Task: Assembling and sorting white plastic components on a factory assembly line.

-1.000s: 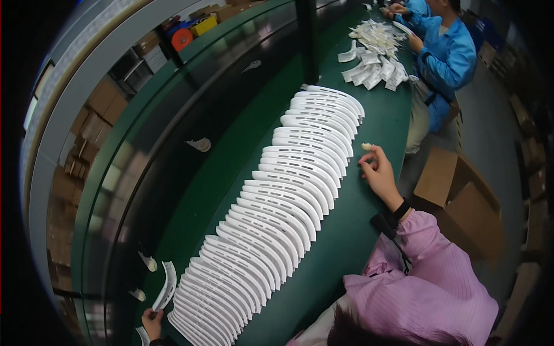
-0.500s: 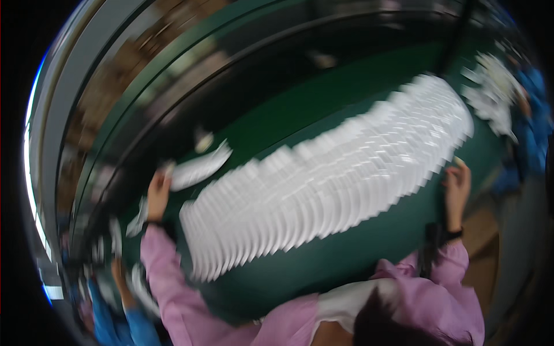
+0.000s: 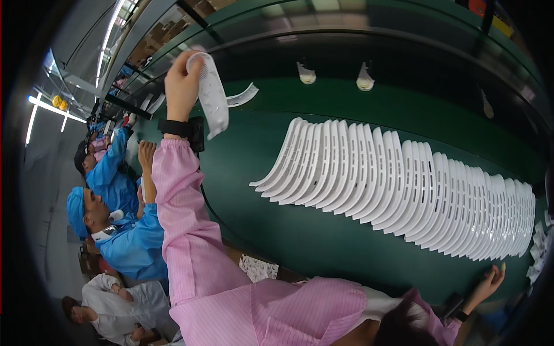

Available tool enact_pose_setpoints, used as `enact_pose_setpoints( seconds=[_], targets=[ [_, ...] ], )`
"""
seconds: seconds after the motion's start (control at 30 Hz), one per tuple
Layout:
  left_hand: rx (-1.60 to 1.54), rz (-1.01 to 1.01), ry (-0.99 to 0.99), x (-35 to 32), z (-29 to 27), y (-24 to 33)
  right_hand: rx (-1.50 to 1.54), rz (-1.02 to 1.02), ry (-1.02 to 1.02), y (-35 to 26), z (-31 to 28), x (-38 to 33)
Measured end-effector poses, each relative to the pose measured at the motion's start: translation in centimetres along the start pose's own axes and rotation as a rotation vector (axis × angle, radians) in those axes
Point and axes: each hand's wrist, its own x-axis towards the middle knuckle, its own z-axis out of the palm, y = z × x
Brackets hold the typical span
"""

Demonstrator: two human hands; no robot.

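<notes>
At the ten o'clock sector of the view, the left hand (image 3: 180, 86) was raised on an outstretched pink sleeve, its fingers closed around the upper end of a curved white plastic part (image 3: 212, 95), which hung roughly upright below the grip and clear of the green table (image 3: 300, 242). A dark band sat on that wrist. Just beside the held part, toward two o'clock of it, a second curved white piece (image 3: 242, 95) lay flat on the table. From the centre out to three o'clock, a long overlapping row of white curved parts (image 3: 404, 184) stood on edge, well apart from the raised hand. At five o'clock the right hand (image 3: 487, 282) rested at the table's near edge below the row's far end, fingers loosely spread and holding nothing. Two small white caps (image 3: 334, 75) lay at twelve o'clock. Co-workers in blue coats (image 3: 124, 230) were at eight o'clock.
</notes>
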Motion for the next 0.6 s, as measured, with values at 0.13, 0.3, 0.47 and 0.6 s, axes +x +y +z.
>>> enact_pose_setpoints(
  seconds=[0.13, 0.3, 0.47, 0.6],
  targets=[
    [0.328, 0.013, -0.523, -2.5, 1.9, -0.5, -0.009, 0.015, 0.031, -0.8, 0.5, 0.0],
    [0.259, -0.339, -0.89, -7.1, 8.2, -0.5, -0.011, 0.027, 0.044, -1.1, 0.7, -0.1],
    [0.218, -0.422, -0.877, -8.6, 9.8, 1.2, -0.067, 0.013, 0.01, -0.8, 0.4, 0.1],
    [-0.008, -0.522, -0.853, -10.2, 8.1, 0.7, -0.059, -0.025, 0.013, -0.7, 0.3, 0.1]
  ],
)
